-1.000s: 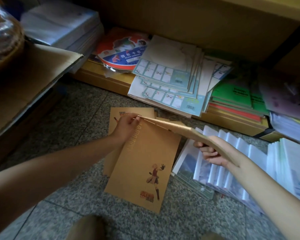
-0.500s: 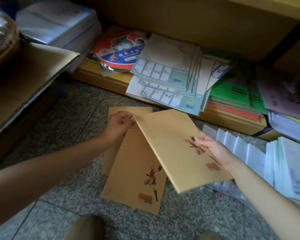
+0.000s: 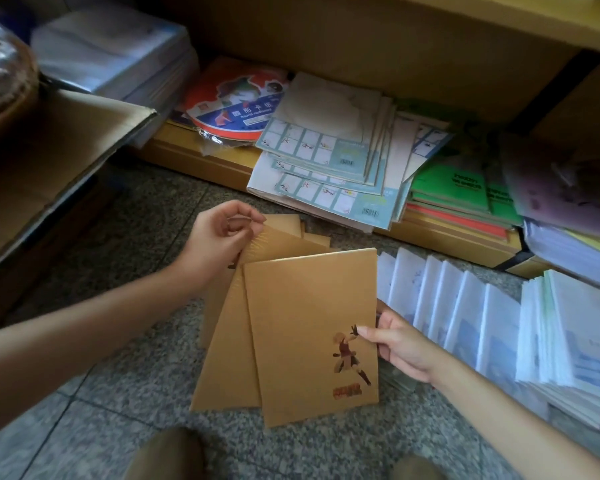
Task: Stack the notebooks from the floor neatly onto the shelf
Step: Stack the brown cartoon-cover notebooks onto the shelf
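Several tan kraft notebooks lie fanned on the speckled floor [image 3: 125, 348]. The top tan notebook [image 3: 309, 323], with a small cartoon figure on its cover, lies flat on the others. My right hand [image 3: 395, 344] pinches its right edge, thumb on the cover. My left hand [image 3: 219, 237] pinches the top left corner of a lower tan notebook [image 3: 229, 341]. The low wooden shelf [image 3: 201, 154] runs along the back and holds piles of notebooks.
On the shelf sit teal-and-white notebooks [image 3: 329, 157], a round paper pack [image 3: 236, 105], green and red books [image 3: 465, 192] and wrapped stacks [image 3: 118, 57]. A cardboard flap [image 3: 59, 150] juts in at left. White wrapped booklets [image 3: 465, 317] lie fanned on the floor at right.
The top notebook was raised edge-on, then turned cover-up and laid flat over the others. My right hand came from under it to its right edge. My left hand stayed at the top corner.
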A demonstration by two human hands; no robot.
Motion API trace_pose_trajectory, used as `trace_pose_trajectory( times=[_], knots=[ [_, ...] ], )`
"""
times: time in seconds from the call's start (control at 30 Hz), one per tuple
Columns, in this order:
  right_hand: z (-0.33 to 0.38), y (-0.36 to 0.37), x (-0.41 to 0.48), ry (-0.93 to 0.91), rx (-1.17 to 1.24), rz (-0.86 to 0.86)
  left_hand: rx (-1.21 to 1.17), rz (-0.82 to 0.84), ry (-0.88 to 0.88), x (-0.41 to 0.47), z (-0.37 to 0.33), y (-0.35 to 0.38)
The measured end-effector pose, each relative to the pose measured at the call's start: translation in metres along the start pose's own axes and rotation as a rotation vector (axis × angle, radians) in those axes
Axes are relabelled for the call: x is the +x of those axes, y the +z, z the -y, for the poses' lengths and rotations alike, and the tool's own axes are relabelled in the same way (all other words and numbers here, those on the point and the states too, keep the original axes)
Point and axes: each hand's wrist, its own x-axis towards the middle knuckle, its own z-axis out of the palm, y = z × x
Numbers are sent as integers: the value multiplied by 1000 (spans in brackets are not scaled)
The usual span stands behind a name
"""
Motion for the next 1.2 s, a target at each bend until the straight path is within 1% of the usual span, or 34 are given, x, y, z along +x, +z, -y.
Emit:
trace_pose_trajectory(
  times=[0.07,0.13,0.2,0.27,0.33,0.43,0.6,0.73,0.8,0.9,0.97,1.0,1.1,1.13,1.2],
  knots=[
    [0,-4,-1,-23,91,7,-25,-19,-18,-1,-9,1],
    [1,-7,-3,-51,244,24,-40,-28,-38,-1,-17,1],
    [2,-8,-5,-86,393,32,-66,-10,-40,-2,-26,2],
    [5,-6,-7,-121,476,7,-104,15,-33,-3,-36,7],
    [11,-6,-7,-162,467,-24,-133,38,-20,-5,-47,13],
    [23,-9,-10,-205,391,-28,-174,65,-12,-5,-62,22],
    [42,-7,-21,-218,234,3,-284,27,-49,-1,-77,32],
    [55,1,-28,-240,174,-97,-277,-20,-44,-1,-87,38],
    [59,2,-30,-262,204,-140,-320,29,-79,-4,-89,40],
    [68,1,-34,-298,315,-188,-396,238,-181,-17,-83,48],
    [76,-1,-37,-334,391,-212,-378,343,-199,-35,-75,58],
    [79,-2,-39,-353,433,-226,-356,353,-189,-45,-71,64],
    [89,-5,-47,-416,491,-286,-347,305,-165,-68,-62,77],
    [91,-6,-50,-431,488,-300,-363,304,-189,-71,-60,81],
    [92,-8,-57,-450,495,-315,-469,344,-260,-69,-59,85]
  ],
)
